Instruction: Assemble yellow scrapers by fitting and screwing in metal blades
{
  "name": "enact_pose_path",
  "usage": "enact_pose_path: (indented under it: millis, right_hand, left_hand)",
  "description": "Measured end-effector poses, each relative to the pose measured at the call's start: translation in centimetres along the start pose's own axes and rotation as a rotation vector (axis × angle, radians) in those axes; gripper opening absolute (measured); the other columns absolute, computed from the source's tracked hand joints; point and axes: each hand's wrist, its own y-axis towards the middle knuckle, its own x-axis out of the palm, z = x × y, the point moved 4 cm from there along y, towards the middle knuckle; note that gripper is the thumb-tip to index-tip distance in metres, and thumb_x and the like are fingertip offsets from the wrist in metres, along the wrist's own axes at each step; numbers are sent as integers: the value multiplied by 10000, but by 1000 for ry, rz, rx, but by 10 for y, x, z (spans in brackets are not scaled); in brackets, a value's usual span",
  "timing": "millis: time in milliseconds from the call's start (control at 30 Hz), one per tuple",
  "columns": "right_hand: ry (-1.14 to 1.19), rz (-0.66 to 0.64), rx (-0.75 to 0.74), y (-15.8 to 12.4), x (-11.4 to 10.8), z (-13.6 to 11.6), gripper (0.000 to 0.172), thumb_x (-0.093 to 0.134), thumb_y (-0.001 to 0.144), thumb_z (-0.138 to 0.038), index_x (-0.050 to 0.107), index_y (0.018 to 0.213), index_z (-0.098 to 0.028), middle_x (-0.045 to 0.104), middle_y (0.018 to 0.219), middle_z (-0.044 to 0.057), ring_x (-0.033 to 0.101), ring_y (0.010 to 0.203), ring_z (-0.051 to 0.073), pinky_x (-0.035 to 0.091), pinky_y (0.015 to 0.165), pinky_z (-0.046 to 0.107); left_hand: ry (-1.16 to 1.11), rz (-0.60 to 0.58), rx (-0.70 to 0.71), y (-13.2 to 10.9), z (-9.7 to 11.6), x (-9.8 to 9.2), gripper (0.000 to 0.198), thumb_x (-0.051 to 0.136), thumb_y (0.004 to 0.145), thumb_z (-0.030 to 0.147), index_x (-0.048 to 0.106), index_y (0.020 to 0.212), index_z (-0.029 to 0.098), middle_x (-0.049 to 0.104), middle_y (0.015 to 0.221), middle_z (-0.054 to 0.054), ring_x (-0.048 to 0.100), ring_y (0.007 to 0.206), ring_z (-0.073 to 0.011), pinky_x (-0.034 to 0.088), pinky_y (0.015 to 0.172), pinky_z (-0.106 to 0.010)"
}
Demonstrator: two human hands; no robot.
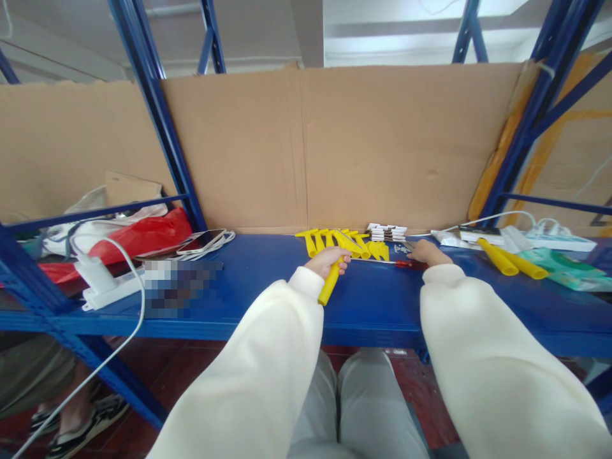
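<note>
My left hand (329, 259) is closed round a yellow plastic handle (331, 284) whose lower end points back toward me over the blue shelf (268, 287). Just beyond it lies a row of several more yellow handles (344, 242). My right hand (427, 252) rests on the shelf beside a red-handled screwdriver (399, 262); its fingers are curled and mostly hidden, so what they hold is unclear. A small stack of white and dark flat parts (388, 232) sits behind both hands.
Two yellow tubes (511, 262) and green packets (564, 268) lie at the right with white cables. At the left are a white power strip (108, 287), a red bag (138, 237) and a phone with a cable (205, 242). Cardboard lines the back. Another person's feet show at the lower left.
</note>
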Motion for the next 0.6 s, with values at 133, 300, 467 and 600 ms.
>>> enact_pose_path:
  millis: [133, 300, 467, 600]
  right_hand:
    - [-105, -97, 88, -6, -3, 0, 409, 754, 775, -273, 708, 1130, -75, 723, 1108, 235, 703, 1064, 312, 568, 848, 350]
    - [-109, -105, 66, -11, -7, -5, 418, 736, 788, -237, 696, 1160, -51, 718, 1124, 244, 703, 1059, 310, 564, 855, 354]
    - [-107, -109, 12, -6, -3, -7, 351, 743, 758, -216, 724, 1078, -72, 734, 1063, 219, 719, 991, 289, 563, 793, 317]
    - [-51, -39, -64, -3, -2, -9, 301, 755, 744, -286, 741, 995, -121, 750, 946, 167, 722, 885, 265, 552, 728, 302]
  left_hand:
    - [4, -12, -2, 2, -1, -1, 284, 416, 934, 25, 416, 702, 189, 415, 504, 76, 305, 354, -32, 239, 369, -151]
    - [6, -14, -6, 1, -1, -1, 286, 417, 936, 27, 413, 701, 189, 415, 508, 77, 308, 355, -31, 237, 374, -152]
    - [-4, -14, -3, 1, 0, -1, 277, 424, 923, 19, 417, 704, 189, 420, 513, 73, 311, 359, -34, 236, 374, -154]
    - [-5, -7, -10, 0, 0, -1, 279, 424, 927, 20, 417, 702, 186, 416, 508, 73, 307, 357, -31, 232, 372, -151]
